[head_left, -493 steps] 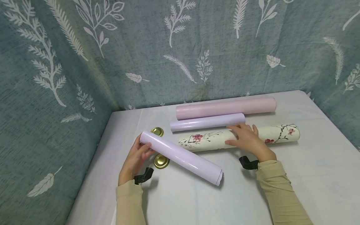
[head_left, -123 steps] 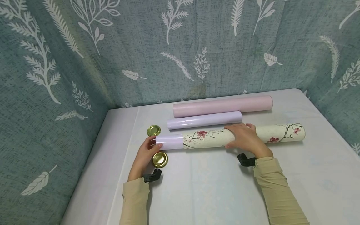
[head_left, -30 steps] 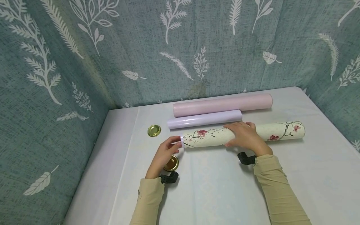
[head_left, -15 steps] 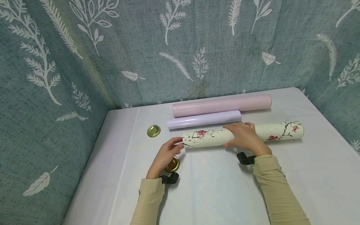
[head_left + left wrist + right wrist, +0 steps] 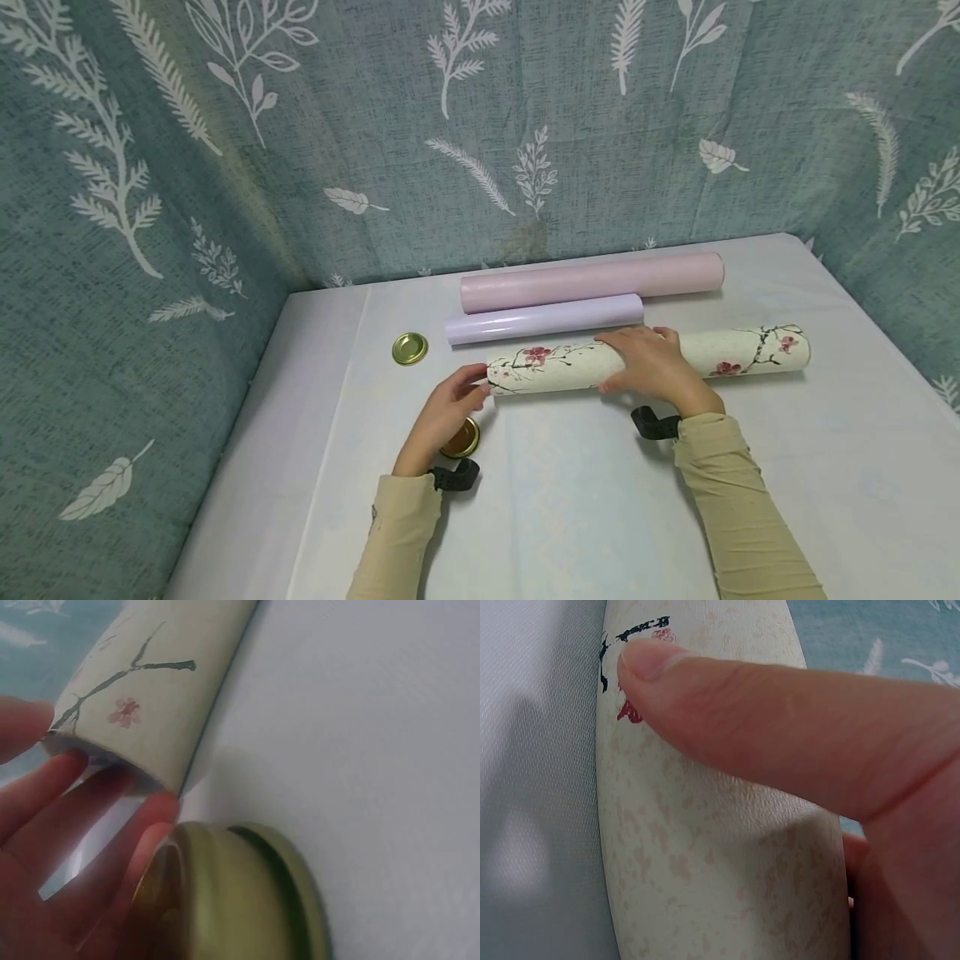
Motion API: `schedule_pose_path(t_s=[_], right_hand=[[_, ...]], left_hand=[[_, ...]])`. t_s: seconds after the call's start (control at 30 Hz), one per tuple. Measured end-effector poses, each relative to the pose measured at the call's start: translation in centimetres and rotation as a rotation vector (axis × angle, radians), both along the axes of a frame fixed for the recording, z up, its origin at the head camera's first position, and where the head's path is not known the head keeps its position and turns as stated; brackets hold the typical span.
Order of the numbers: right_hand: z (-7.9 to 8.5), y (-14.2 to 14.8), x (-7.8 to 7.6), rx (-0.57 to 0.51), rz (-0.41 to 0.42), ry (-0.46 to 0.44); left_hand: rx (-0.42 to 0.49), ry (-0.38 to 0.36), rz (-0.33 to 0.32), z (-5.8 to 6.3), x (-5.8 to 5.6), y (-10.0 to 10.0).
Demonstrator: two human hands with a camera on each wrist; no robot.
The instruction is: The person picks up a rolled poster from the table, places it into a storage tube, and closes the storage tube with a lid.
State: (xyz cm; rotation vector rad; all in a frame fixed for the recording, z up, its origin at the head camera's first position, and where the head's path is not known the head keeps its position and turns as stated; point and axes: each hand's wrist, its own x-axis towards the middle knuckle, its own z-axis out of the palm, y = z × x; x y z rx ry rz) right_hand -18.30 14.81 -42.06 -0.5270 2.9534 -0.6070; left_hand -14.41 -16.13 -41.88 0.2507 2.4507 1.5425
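Observation:
My right hand (image 5: 648,365) grips the middle of a floral wallpaper roll (image 5: 738,354), which lies across the table. In the right wrist view the thumb (image 5: 727,705) rests along the cream surface of the roll. My left hand (image 5: 444,412) is at the roll's left end. Seen from the left wrist, its outstretched fingers (image 5: 82,817) touch the hollow mouth of the floral roll (image 5: 142,697), with the thumb by the rim. Something pale shows dimly inside that mouth. Beside the left hand is a gold jar lid (image 5: 467,439), partly covered by the hand.
A thin glossy lavender roll (image 5: 543,319) lies just behind the floral one. Farther back is a longer pink roll (image 5: 592,282). Another gold lid (image 5: 410,348) sits to the left on the white tablecloth (image 5: 577,508). Patterned teal curtains (image 5: 480,150) enclose the table.
A second lavender roll, first in my left hand, has slid rightward into the floral roll and out of sight. My left hand and the nearer lid have shifted right. The right hand stays put.

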Motion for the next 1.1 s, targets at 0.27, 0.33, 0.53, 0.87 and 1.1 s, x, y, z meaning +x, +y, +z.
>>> schedule_pose_path(t_s=[0.27,0.33,0.53,0.87,1.1], right_hand=[[0.1,0.1,0.1,-0.011,0.006,0.012],[0.1,0.1,0.1,-0.013,0.004,0.019],[0.1,0.1,0.0,-0.023,0.006,0.016],[0.0,-0.1,0.0,-0.017,0.007,0.005],[0.1,0.2,0.1,-0.018,0.017,0.019]], left_hand=[[-0.058,0.057,0.008,-2.8,-1.1,-0.2],[-0.085,0.074,0.003,-2.9,-1.1,0.0],[-0.131,0.104,-0.006,-3.0,-0.9,0.3],[-0.145,0.118,-0.002,-2.1,-0.9,-0.7],[-0.164,0.164,0.053,-1.5,-0.9,-2.4]])
